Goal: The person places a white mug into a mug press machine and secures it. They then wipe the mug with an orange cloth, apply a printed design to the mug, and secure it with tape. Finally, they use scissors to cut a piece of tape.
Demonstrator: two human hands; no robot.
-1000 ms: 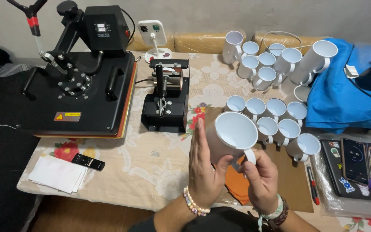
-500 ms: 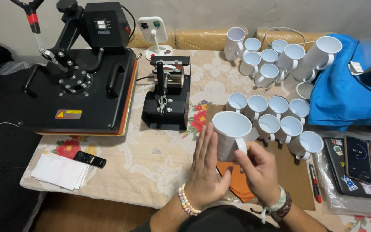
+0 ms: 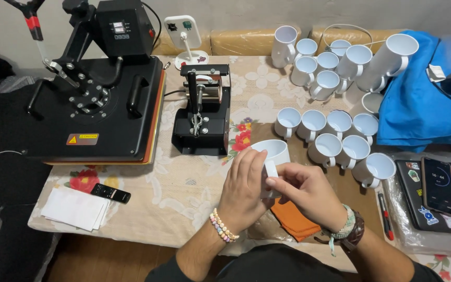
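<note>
A white mug (image 3: 273,153) stands low in front of me, mouth up, over the table's near edge. My left hand (image 3: 244,189) wraps around its left side, fingers spread against the wall. My right hand (image 3: 304,192) pinches at the mug's handle side with thumb and fingertips. Most of the mug's body is hidden behind both hands. An orange cloth (image 3: 294,221) lies just under my right hand.
A small black mug press (image 3: 203,110) stands just beyond the mug, a large flat heat press (image 3: 92,99) to the left. Several white mugs (image 3: 335,137) crowd the right, by a blue cloth (image 3: 426,102). Paper sheets (image 3: 74,208), a remote (image 3: 110,193) and a phone (image 3: 438,185) lie around.
The mug has come down and toward me from a raised, tilted hold. My right hand shifted from under the mug to its handle side, and my left hand closed around the wall.
</note>
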